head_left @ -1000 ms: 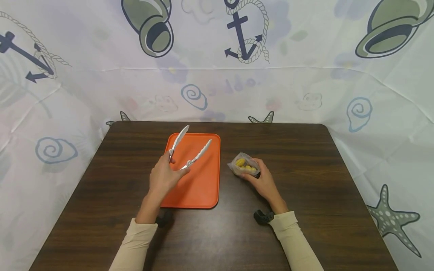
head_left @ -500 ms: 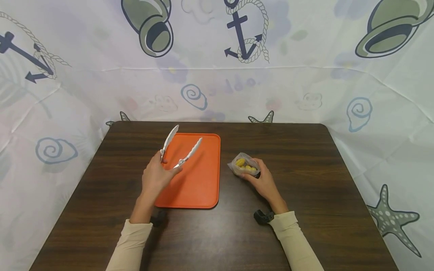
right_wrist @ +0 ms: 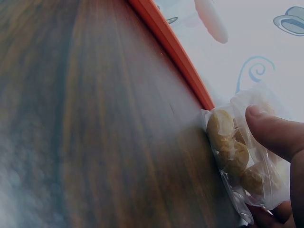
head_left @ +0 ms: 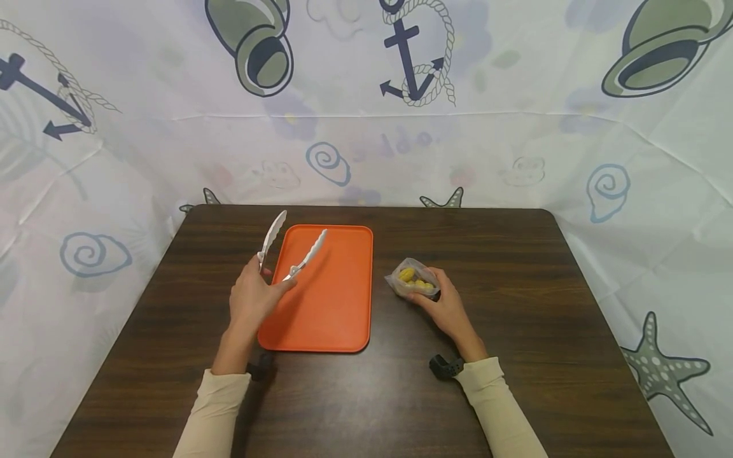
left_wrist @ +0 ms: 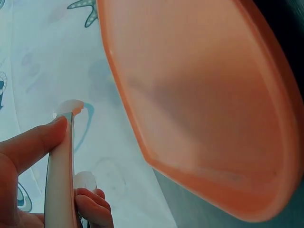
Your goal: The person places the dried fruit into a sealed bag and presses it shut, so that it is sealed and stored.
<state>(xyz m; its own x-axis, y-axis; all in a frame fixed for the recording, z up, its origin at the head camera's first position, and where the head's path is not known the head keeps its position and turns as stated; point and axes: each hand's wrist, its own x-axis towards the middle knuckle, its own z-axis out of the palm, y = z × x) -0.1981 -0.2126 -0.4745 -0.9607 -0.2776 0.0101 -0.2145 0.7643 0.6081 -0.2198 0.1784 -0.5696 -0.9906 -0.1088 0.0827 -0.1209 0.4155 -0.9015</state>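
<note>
My left hand (head_left: pixel 252 298) holds a pair of tongs (head_left: pixel 305 257) with white tips, the two arms spread apart. In the left wrist view the thumb presses along one metal arm of the tongs (left_wrist: pixel 60 175), and fingers curl at the other side. The tongs are over the left part of an orange tray (head_left: pixel 338 305). To the right of the tray, my right hand (head_left: pixel 446 305) grips a clear plastic bag (head_left: pixel 395 283) with several yellowish pieces (head_left: pixel 407 274) in it. The right wrist view shows the thumb against the bag (right_wrist: pixel 266 166) and rounded tan pieces (right_wrist: pixel 221 128) inside.
The tray lies flat on a dark wood-grain table (head_left: pixel 515 286). Behind and beside the table hangs a white cloth (head_left: pixel 487 140) printed with anchors, shells and starfish. A dark band (head_left: pixel 445 367) is on the right wrist.
My left hand has moved left with the spread tongs, from over the tray toward its left edge. The right hand and the bag have stayed in place.
</note>
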